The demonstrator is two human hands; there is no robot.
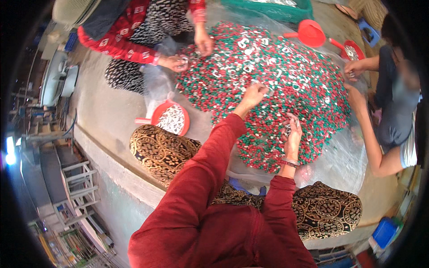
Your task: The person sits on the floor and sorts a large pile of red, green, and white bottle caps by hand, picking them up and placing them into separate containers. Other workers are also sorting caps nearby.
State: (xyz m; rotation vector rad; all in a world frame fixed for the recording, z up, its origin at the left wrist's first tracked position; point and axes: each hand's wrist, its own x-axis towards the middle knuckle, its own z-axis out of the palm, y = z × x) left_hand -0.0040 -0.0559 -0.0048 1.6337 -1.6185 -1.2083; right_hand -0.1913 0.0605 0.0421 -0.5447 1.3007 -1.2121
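A wide heap of small red, green and white pieces is spread over a clear plastic sheet. My left hand reaches over the middle of the heap. Its fingers are pinched together at a pale piece, whose shape is too small to tell. Nearer to me, my right hand is above the heap's front part, palm turned inward. Curled fingers there hold several small whitish pieces. Larger white ring-like pieces lie on the far part of the heap.
A red scoop full of white pieces stands left of the heap. Another red scoop lies at the back, beside a green basin. Co-workers' hands work at the far left and the right, near a third scoop.
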